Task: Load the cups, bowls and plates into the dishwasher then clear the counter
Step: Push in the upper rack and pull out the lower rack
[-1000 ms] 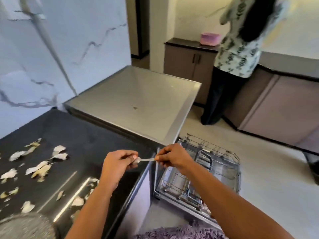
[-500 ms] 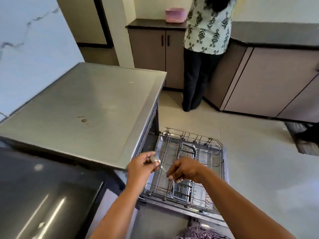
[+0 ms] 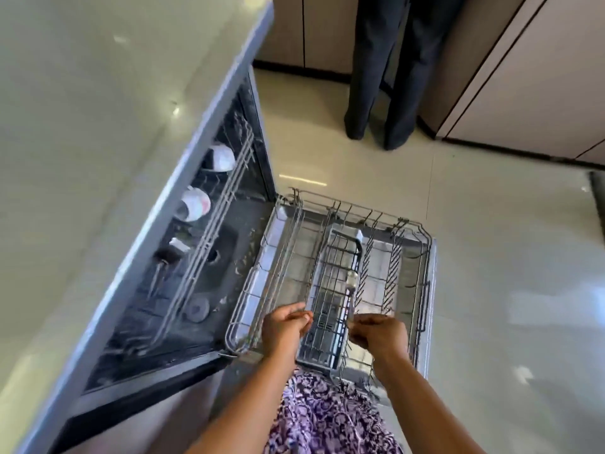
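The dishwasher's lower rack is pulled out over the floor, with a grey cutlery basket in its middle. My right hand pinches the handle of a small metal spoon, whose bowl points away from me over the basket's right edge. My left hand hovers by the basket's left side, fingers loosely curled and holding nothing. Inside the open dishwasher, the upper rack holds two white cups lying on their sides.
The steel dishwasher top fills the left of the view. A person's dark trouser legs stand on the tiled floor beyond the rack, by brown cabinets. My purple patterned clothing is at the bottom.
My left hand has let go of the spoon, which my right hand alone now holds over the cutlery basket. My view has dropped down over the pulled-out rack.
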